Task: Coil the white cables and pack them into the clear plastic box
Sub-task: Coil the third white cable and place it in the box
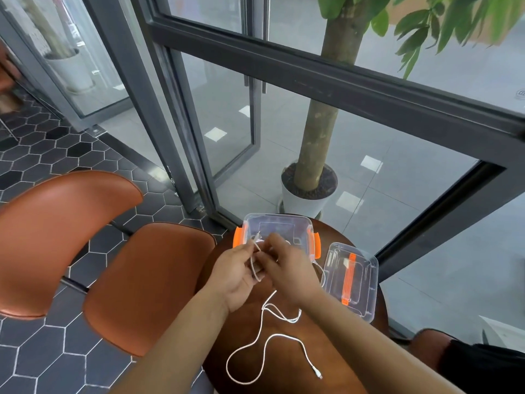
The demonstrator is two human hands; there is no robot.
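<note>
A white cable trails in loose loops across the round brown table, its plug end lying near the front. Its upper end rises to my hands. My left hand holds a short loop of the cable between fingers and thumb. My right hand pinches the same cable just beside it. Both hands hover in front of the clear plastic box with orange latches, which stands open at the table's far edge. Something white lies inside the box, partly hidden by my fingers.
The box's clear lid with an orange handle lies to the right on the table. A brown leather chair stands left of the table. A potted tree and a glass wall are behind.
</note>
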